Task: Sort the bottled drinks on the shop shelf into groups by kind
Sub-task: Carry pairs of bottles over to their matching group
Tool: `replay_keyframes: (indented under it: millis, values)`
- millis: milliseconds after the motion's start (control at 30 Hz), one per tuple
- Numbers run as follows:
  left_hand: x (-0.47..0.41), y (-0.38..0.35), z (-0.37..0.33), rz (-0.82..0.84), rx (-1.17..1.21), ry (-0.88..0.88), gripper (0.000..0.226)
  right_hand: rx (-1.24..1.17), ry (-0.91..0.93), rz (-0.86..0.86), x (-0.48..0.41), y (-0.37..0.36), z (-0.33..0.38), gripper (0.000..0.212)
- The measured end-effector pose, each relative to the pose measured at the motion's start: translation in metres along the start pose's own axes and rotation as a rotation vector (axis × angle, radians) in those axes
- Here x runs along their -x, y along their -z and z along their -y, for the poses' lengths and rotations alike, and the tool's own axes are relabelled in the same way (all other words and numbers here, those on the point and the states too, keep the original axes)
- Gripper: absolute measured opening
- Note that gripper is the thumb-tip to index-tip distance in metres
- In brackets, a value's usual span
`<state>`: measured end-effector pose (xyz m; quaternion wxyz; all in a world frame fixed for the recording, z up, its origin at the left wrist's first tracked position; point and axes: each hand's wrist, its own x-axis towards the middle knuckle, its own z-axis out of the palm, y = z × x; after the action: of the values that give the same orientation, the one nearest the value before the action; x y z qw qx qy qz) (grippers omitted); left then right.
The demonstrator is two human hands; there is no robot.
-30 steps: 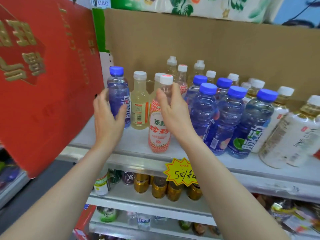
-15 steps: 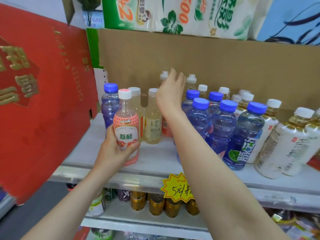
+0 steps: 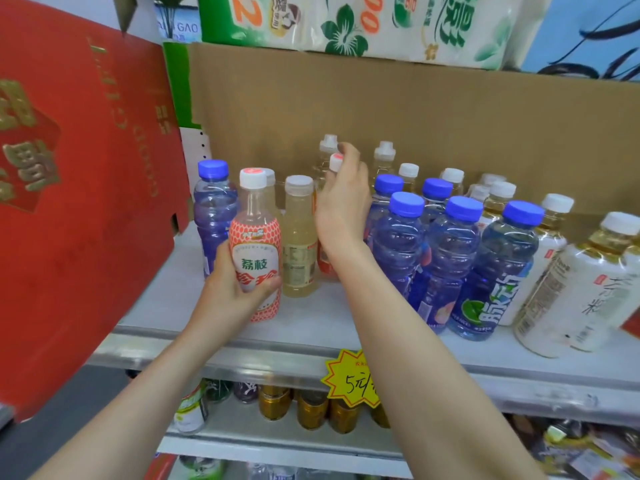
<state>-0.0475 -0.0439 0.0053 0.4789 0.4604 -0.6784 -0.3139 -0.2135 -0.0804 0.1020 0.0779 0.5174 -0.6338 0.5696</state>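
Observation:
My left hand (image 3: 231,289) grips a lychee drink bottle (image 3: 255,244) with a red-and-white label and white cap, held upright near the shelf's front edge. My right hand (image 3: 341,206) reaches behind and closes its fingers round the neck of a second lychee bottle (image 3: 325,261), whose white cap (image 3: 335,162) shows above my fingers. A pale yellow drink bottle (image 3: 299,237) stands between the two. One blue-capped bottle (image 3: 213,209) stands at the left; several more blue-capped bottles (image 3: 450,258) are grouped to the right.
White-capped tea bottles (image 3: 575,282) fill the right and back of the grey shelf (image 3: 311,344). A red cardboard box (image 3: 76,188) closes off the left side, brown cardboard the back. A yellow price tag (image 3: 349,379) hangs on the shelf edge, with cans below.
My left hand has taken the lychee bottle and holds it at the front left. My right hand reached to the back and now grips a second lychee bottle by the neck.

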Motion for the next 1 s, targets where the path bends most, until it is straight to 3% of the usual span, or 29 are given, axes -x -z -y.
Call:
replay_keyframes:
  millis: [133,400,500,667,900,1000]
  values:
    - [-0.005,-0.009,0.0,-0.069,0.005,-0.001,0.07,-0.162,-0.03,0.025,0.008,0.013,-0.002,0.044]
    - [0.001,-0.014,0.001,-0.227,0.016,0.021,0.067,-0.26,-0.062,0.108,0.041,0.03,0.002,0.048]
    - [0.002,-0.013,-0.001,-0.226,0.005,0.009,0.065,-0.195,-0.025,0.144,0.072,0.03,-0.005,0.059]
    - [0.007,-0.01,-0.005,-0.208,0.015,-0.025,0.059,-0.142,-0.131,0.263,0.095,0.033,-0.021,0.086]
    - [0.021,-0.003,-0.005,-0.246,0.122,-0.058,0.066,-0.119,-0.022,0.258,0.099,0.046,-0.017,0.085]
    - [0.032,0.002,-0.02,-0.278,0.217,-0.122,0.06,-0.098,0.045,0.227,0.105,0.068,-0.006,0.085]
